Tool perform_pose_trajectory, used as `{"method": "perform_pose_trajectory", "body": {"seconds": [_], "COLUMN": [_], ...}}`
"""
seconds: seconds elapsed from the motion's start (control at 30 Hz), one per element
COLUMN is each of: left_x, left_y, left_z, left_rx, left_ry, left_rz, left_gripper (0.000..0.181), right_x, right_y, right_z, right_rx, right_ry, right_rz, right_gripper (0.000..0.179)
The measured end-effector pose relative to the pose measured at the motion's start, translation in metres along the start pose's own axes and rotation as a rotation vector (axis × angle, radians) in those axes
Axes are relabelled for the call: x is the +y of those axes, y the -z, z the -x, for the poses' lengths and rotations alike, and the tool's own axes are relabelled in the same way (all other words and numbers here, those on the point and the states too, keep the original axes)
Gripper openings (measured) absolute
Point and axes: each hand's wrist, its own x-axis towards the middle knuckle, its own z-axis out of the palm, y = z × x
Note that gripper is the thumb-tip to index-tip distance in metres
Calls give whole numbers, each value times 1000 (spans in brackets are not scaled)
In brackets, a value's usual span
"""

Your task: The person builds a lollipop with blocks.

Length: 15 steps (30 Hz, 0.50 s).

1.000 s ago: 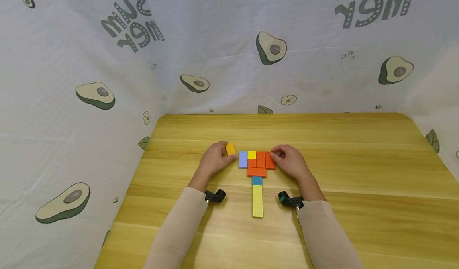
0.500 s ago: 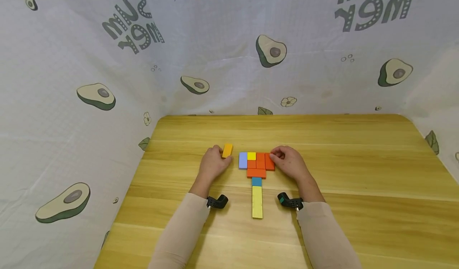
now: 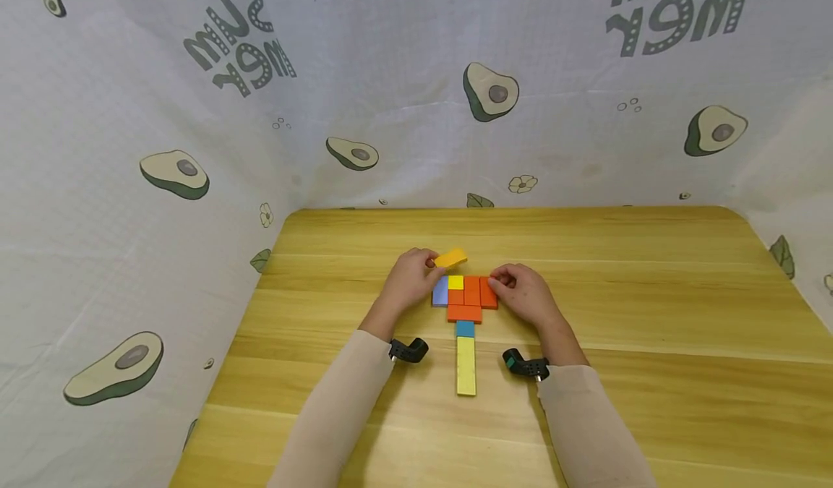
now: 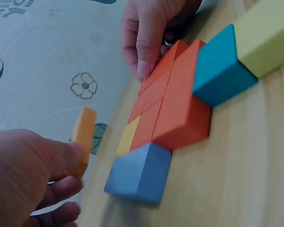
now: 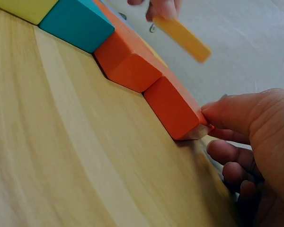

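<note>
My left hand (image 3: 411, 280) pinches an orange-yellow block (image 3: 451, 258) between thumb and fingers. It holds the block tilted, off the table, just behind the block arrangement. My right hand (image 3: 524, 291) pinches the outer back corner of the rightmost red-orange block (image 3: 489, 293), its other fingers curled. To the left of that block are several more red-orange blocks (image 3: 465, 314), a small yellow block (image 3: 456, 283) and a light-blue block (image 3: 440, 291). Toward me follow a teal block (image 3: 465, 328) and a long pale-yellow block (image 3: 466, 366). The blocks touch, as the left wrist view shows.
The arrangement lies flat on a wooden table (image 3: 618, 285). A white cloth (image 3: 403, 54) with avocado prints hangs behind and beside the table. A black wrist strap with a camera (image 3: 408, 350) sits on the left wrist, another wrist camera (image 3: 523, 365) on the right.
My left hand has moved right and away from me, turning the orange-yellow block from lengthwise to nearly crosswise behind the arrangement. My right hand and the other blocks stay in place.
</note>
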Motion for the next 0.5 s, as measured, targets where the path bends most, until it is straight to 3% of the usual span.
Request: {"method": "perform_pose_trajectory", "body": {"seconds": [0.1, 0.27, 0.37, 0.5], "left_x": [9, 17, 17, 11], "left_y": [-4, -8, -11, -16], "left_z": [-13, -29, -34, -36], "left_rx": [-86, -179, -186, -145], "left_ry": [-20, 33, 86, 134], "left_rz": [-41, -86, -62, 30], "left_gripper": [40, 39, 38, 34], "right_x": [-1, -3, -3, -2], "right_y": [0, 0, -1, -1], "right_z": [1, 1, 0, 0], "right_rx": [0, -3, -2, 4], "right_ry": [-7, -6, -5, -1], "right_rz": [0, -5, -13, -19], "right_gripper": [29, 31, 30, 29]}}
